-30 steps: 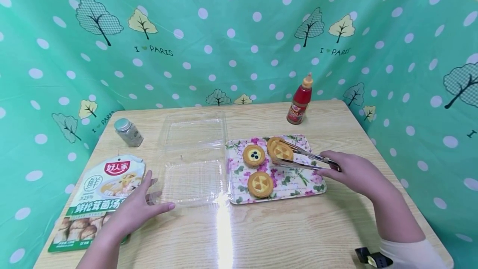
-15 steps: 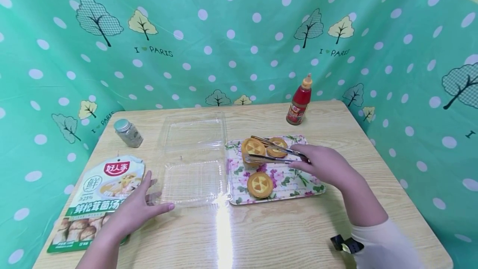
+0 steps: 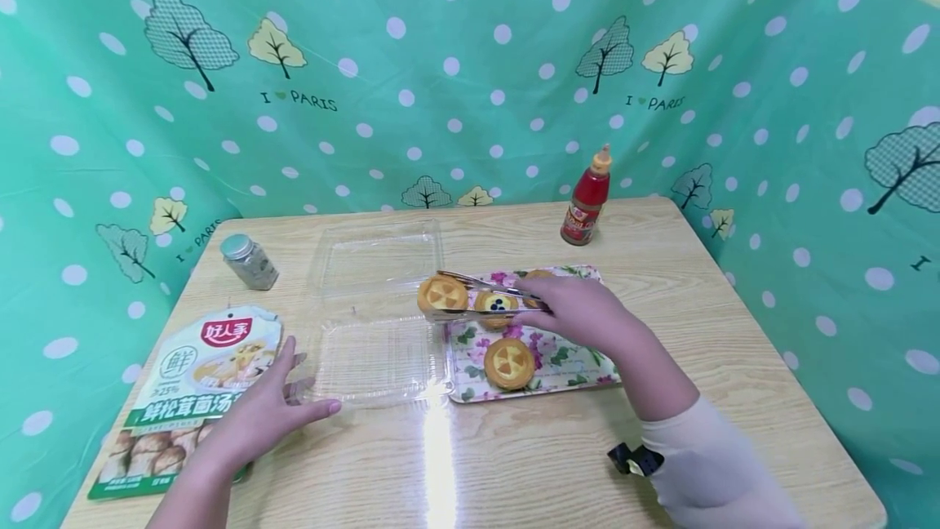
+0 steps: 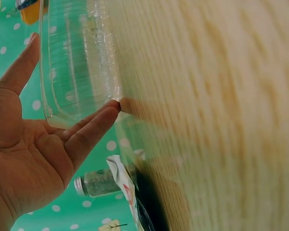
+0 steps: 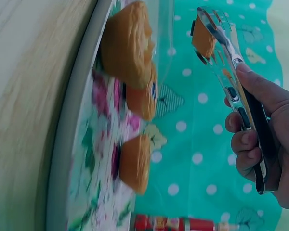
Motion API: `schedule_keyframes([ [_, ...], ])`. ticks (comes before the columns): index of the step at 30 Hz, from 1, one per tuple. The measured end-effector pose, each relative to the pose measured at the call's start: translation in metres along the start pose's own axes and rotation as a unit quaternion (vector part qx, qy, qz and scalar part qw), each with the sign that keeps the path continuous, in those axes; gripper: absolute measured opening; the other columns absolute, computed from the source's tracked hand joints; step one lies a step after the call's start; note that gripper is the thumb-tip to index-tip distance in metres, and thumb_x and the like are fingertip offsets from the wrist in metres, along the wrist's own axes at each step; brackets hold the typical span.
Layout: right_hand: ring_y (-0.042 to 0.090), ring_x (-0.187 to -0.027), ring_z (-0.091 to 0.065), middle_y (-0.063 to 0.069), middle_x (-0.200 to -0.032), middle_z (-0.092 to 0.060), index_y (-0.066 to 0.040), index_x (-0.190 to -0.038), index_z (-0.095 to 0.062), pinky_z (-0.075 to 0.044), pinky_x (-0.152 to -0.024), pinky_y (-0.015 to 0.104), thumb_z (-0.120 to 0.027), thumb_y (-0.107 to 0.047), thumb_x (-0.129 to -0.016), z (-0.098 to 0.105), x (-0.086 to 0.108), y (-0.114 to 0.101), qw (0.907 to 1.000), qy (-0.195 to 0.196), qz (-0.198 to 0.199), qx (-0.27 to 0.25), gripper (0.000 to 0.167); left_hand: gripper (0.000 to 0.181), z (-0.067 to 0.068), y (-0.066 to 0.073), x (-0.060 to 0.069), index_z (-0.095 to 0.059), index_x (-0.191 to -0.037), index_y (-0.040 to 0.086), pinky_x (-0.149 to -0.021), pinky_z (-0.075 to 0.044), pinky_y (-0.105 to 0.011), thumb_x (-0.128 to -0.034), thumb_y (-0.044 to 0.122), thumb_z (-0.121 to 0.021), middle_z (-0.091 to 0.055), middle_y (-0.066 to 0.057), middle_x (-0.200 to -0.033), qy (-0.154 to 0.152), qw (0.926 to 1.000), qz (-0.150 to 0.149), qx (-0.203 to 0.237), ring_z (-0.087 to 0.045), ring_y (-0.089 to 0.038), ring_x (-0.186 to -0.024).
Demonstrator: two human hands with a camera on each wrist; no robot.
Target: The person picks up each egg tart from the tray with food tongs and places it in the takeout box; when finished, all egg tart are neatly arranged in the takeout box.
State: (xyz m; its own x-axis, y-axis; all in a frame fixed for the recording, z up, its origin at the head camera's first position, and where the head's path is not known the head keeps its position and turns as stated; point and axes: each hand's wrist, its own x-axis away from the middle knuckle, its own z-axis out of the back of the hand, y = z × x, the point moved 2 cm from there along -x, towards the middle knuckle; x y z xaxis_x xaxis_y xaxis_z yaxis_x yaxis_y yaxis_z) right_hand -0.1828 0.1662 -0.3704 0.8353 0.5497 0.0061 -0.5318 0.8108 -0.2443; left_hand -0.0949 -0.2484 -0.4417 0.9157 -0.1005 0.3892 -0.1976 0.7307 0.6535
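While the right hand (image 3: 580, 313) grips metal tongs (image 5: 257, 120), a golden tart (image 3: 445, 294) hangs pinched between their tips, up in the air at the far left corner of the flowered tray (image 3: 565, 349). Its top carries a crossed pastry pattern, and the right wrist view shows it well above the tray. What a firm hold: fingers curled round the handles, thumb pressed along one arm!

Down on the tray, a berry-topped tart (image 3: 498, 306) sits toward that same corner, partly behind the tongs; a second crossed tart (image 3: 510, 363) lies toward the near edge, and a third pastry (image 3: 539, 274) peeks out at the back, mostly covered by the right hand.

Just left of the tray, a clear container (image 3: 374, 357) lies unfolded, and at its left side comes the left hand (image 3: 275, 406), fingers spread wide, gripping nothing, fingertips against the base.

Farther left of the tray lies a soup pouch (image 3: 213, 366), with a green-lidded jar (image 3: 250, 262) beyond it. Behind the tray's far right corner, a red sauce bottle (image 3: 585, 198) stands upright on the wooden desk (image 3: 529, 464).
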Motion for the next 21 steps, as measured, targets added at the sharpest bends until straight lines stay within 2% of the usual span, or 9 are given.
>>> schedule_keyframes([
  [6,0.021,-0.107,-0.068,0.001,-0.123,-0.069,-0.017,-0.134,-0.059,-0.057,-0.088,0.042,-0.055,-0.057,-0.094,-0.004,-0.022,-0.019,0.9987,-0.011,0.045,0.022,0.057,0.130,0.000,0.000,0.000,0.020,-0.154,0.008,-0.108,-0.038,-0.061,-0.0789,0.059,-0.073,-0.014,-0.030,-0.160,0.002,1.0000,-0.002,-0.004,-0.042,-0.048,-0.134],
  [10,0.015,-0.083,-0.068,-0.004,-0.104,-0.071,-0.021,-0.123,-0.061,-0.057,-0.068,0.037,-0.054,-0.056,-0.095,-0.011,-0.036,-0.029,0.9966,-0.015,0.066,0.046,0.046,0.131,-0.001,0.000,0.000,0.019,-0.154,0.007,-0.110,-0.033,-0.063,-0.0782,0.060,-0.074,-0.015,-0.030,-0.159,0.007,0.9999,-0.005,-0.012,-0.043,-0.048,-0.133],
  [13,0.013,-0.074,-0.064,-0.007,-0.094,-0.068,-0.023,-0.117,-0.061,-0.053,-0.058,0.033,-0.055,-0.056,-0.094,-0.016,-0.046,-0.037,0.9953,-0.024,0.073,0.059,0.041,0.131,-0.001,0.000,0.000,0.019,-0.154,0.007,-0.110,-0.032,-0.063,-0.0782,0.060,-0.074,-0.016,-0.030,-0.159,0.008,0.9999,-0.007,-0.008,-0.043,-0.048,-0.133],
  [15,0.013,-0.076,-0.064,-0.007,-0.095,-0.069,-0.024,-0.114,-0.061,-0.052,-0.056,0.032,-0.056,-0.057,-0.094,-0.019,-0.054,-0.044,0.9943,-0.034,0.079,0.063,0.039,0.131,-0.001,0.000,0.000,0.019,-0.154,0.007,-0.110,-0.033,-0.063,-0.0780,0.060,-0.074,-0.016,-0.030,-0.159,0.010,0.9999,-0.009,-0.007,-0.043,-0.047,-0.133],
  [17,0.013,-0.084,-0.067,-0.006,-0.105,-0.071,-0.024,-0.117,-0.062,-0.055,-0.062,0.032,-0.055,-0.059,-0.093,-0.023,-0.061,-0.050,0.9932,-0.041,0.089,0.063,0.043,0.131,-0.001,0.000,0.000,0.019,-0.154,0.007,-0.110,-0.034,-0.062,-0.0780,0.059,-0.075,-0.016,-0.029,-0.159,0.010,0.9999,-0.010,-0.003,-0.044,-0.046,-0.133],
  [21,0.013,-0.082,-0.067,-0.007,-0.105,-0.070,-0.025,-0.114,-0.060,-0.056,-0.062,0.033,-0.052,-0.061,-0.093,-0.029,-0.074,-0.062,0.9903,-0.050,0.104,0.078,0.043,0.131,-0.002,-0.002,-0.001,0.019,-0.154,0.006,-0.107,-0.041,-0.057,-0.0789,0.058,-0.075,-0.016,-0.029,-0.159,0.011,0.9998,-0.018,0.003,-0.046,-0.045,-0.132],
])
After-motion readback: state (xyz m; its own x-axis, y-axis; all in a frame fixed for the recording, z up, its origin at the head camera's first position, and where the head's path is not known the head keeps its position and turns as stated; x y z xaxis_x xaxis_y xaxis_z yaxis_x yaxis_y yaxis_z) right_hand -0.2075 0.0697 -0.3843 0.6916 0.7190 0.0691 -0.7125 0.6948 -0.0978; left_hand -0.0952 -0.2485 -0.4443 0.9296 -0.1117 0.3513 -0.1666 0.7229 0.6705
